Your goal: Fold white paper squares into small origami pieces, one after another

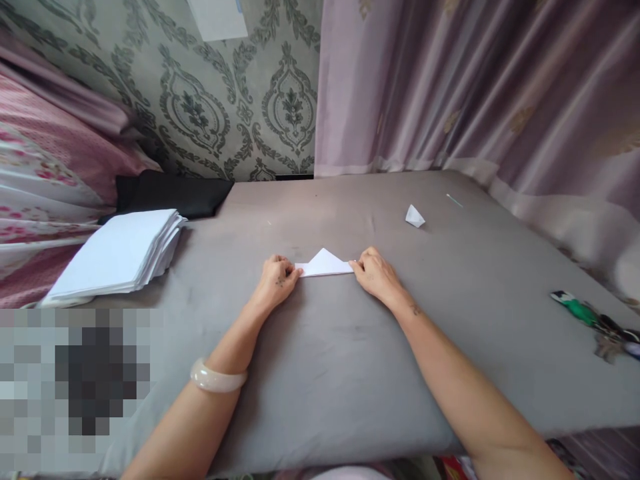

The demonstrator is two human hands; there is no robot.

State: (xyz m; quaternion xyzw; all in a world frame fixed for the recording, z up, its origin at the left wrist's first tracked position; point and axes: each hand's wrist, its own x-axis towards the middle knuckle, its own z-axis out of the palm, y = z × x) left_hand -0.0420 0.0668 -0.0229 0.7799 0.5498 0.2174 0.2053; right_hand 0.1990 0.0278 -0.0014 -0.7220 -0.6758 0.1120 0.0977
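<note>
A folded sheet of white paper (325, 263) lies at the middle of the grey cloth-covered table (340, 373). It has a long flat band along the near edge and a triangular peak pointing away from me. My left hand (279, 277) pinches the band's left end between thumb and fingers. At the opposite end, my right hand (373, 270) grips the band in the same way. Both hands rest close to the tabletop. A pale bangle (217, 378) circles my left wrist.
A thick stack of white paper (120, 253) sits at the left, beside a black folded item (173, 192). Farther right is a small folded paper piece (415, 216), with a cotton swab (455, 200) behind it. Keys with a green tag (580, 311) lie near the right edge.
</note>
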